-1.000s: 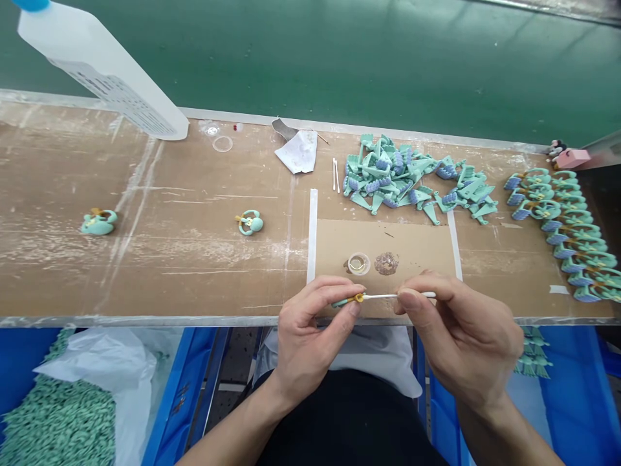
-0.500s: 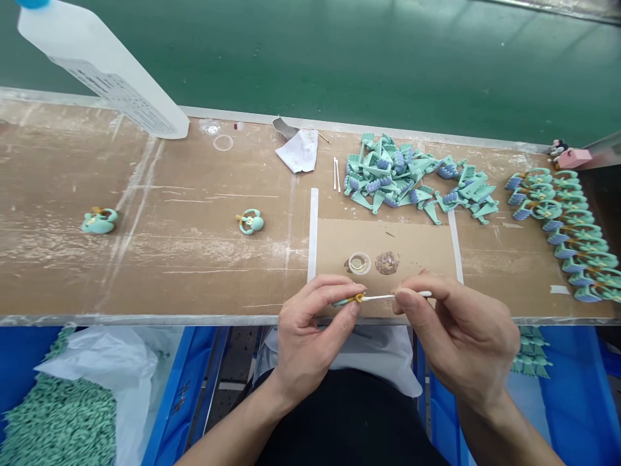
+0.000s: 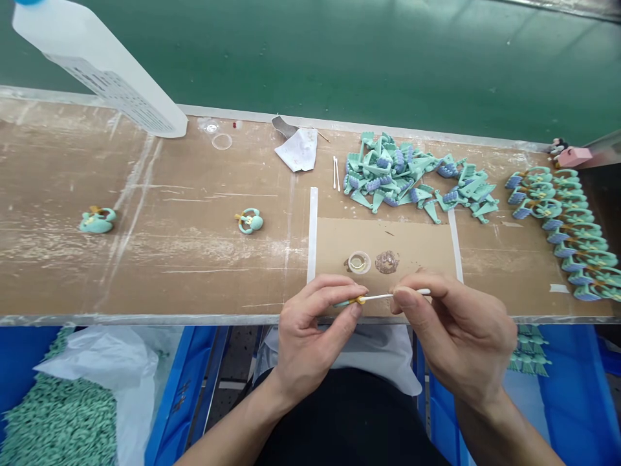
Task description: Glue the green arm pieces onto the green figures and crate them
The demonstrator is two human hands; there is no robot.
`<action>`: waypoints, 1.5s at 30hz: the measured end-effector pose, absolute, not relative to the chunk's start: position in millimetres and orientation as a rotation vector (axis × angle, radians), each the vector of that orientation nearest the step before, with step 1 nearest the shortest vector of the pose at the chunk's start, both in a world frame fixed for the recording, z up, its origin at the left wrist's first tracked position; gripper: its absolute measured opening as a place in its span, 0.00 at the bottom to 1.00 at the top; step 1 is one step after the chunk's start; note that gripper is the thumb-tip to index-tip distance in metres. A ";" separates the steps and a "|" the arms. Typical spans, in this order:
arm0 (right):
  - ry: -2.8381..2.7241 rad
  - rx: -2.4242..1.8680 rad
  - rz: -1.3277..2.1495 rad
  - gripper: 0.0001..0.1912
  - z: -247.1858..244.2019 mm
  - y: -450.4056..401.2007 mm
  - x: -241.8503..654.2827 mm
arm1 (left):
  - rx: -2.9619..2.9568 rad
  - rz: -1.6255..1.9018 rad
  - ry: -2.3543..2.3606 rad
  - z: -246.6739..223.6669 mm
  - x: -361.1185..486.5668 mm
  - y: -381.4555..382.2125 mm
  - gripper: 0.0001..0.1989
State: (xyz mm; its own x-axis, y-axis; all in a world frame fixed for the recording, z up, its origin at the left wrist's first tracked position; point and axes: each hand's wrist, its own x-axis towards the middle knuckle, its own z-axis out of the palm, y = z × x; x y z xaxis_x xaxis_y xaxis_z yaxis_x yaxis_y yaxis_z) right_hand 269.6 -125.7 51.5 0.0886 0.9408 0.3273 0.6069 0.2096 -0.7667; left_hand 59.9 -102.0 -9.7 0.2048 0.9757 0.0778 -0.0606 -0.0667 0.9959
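My left grip [image 3: 315, 330] is closed to a tight pinch, thumb and fingers holding a small mint-green moulded piece [image 3: 345, 303] with a yellow collar [image 3: 359, 299], just above the near edge of a taped-down cardboard sheet [image 3: 427, 252]. My right grip [image 3: 453, 330] is closed as tightly on the shaft of a white cotton swab [image 3: 383, 296], with its tip at the collar. The piece looks light, fairly stiff and small enough to slip, so I'd hold it by the green body and leave the collar free.

Just ahead on the cardboard sit a small clear cup [image 3: 359, 262] of yellowish liquid and a brown smear [image 3: 387, 262]. Farther out on the worktop [image 3: 145, 272] lie a heap of green parts [image 3: 412, 181] and a row of assembled pieces [image 3: 557, 226]. I can read no brand or label.
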 end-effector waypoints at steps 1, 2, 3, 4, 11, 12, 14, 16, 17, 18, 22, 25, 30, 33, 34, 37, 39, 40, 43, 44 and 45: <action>-1.579 -1.496 0.503 0.09 50.8 -126.9 270.4 | 1.321 1.141 0.975 -10.2 59.8 -101.9 0.13; -1.524 -1.501 0.521 0.08 49.3 -127.9 271.6 | 1.328 1.156 0.969 -10.8 59.8 -101.9 0.14; -1.450 -1.502 0.538 0.07 47.1 -128.3 273.1 | 1.333 1.172 0.962 -11.6 59.7 -102.0 0.15; -1.366 -1.497 0.551 0.07 44.1 -127.7 274.8 | 1.337 1.189 0.956 -12.6 59.7 -102.1 0.17; -1.315 -1.608 0.449 0.15 14.5 -99.0 283.4 | 1.334 1.230 0.956 -16.4 58.4 -103.2 0.19; -1.380 -1.640 0.437 0.16 10.2 -94.3 282.3 | 1.328 1.227 0.965 -15.6 58.1 -103.0 0.17; -1.506 -1.673 0.402 0.17 2.0 -86.8 278.1 | 1.295 1.205 0.987 -13.4 57.4 -102.0 0.14; -1.605 -1.664 0.390 0.18 -4.9 -82.6 274.3 | 1.233 1.160 1.011 -11.3 56.9 -100.4 0.10; -1.642 -1.652 0.409 0.18 -7.5 -81.3 274.2 | 1.198 1.138 1.015 -10.5 56.8 -99.6 0.08; -1.671 -1.646 0.440 0.18 -9.4 -80.3 276.2 | 1.159 1.119 1.016 -10.0 56.7 -98.7 0.07; -1.590 -1.751 0.331 0.15 -13.2 -69.9 314.7 | 0.983 1.085 0.978 -10.4 57.3 -95.3 0.05; -1.509 -1.910 -0.062 0.14 -19.0 -51.6 367.5 | 0.903 1.091 0.945 -12.6 57.8 -93.9 0.05; -1.592 -2.168 -0.058 0.23 -34.4 -27.4 428.5 | 0.862 1.086 0.928 -16.0 58.9 -93.7 0.05; -1.648 -2.099 0.109 0.13 -37.4 -26.8 432.4 | 0.842 1.084 0.920 -16.3 59.7 -93.6 0.05; -1.667 -2.081 0.143 0.10 -37.0 -27.7 430.5 | 0.840 1.084 0.921 -16.3 59.9 -93.4 0.05; -1.723 -2.070 0.165 0.07 -34.5 -28.0 422.3 | 0.845 1.087 0.931 -16.6 59.9 -92.9 0.06; -1.729 -2.082 0.127 0.11 -33.5 -24.2 417.4 | 0.841 1.073 0.950 -16.9 59.5 -93.0 0.07; -1.722 -2.092 0.105 0.13 -33.3 -21.5 415.5 | 0.838 1.064 0.962 -17.1 59.2 -93.3 0.08; -1.717 -2.092 0.088 0.16 -32.6 -14.7 412.9 | 0.841 1.039 0.983 -17.9 58.3 -94.7 0.08; -1.717 -2.076 0.093 0.15 -32.0 -14.1 412.9 | 0.845 1.036 0.982 -18.3 58.1 -95.3 0.08; -1.714 -2.056 0.099 0.14 -31.2 -14.7 413.3 | 0.849 1.032 0.979 -18.9 57.8 -95.7 0.08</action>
State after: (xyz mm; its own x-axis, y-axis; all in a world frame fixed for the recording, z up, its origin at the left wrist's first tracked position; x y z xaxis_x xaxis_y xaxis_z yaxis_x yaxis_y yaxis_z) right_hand 413.3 -14.7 -31.2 0.2213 0.9471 0.2324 0.9142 -0.1185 -0.3875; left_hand 57.8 -95.7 -18.9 0.1999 0.9493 -0.2425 -0.2919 0.2939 0.9102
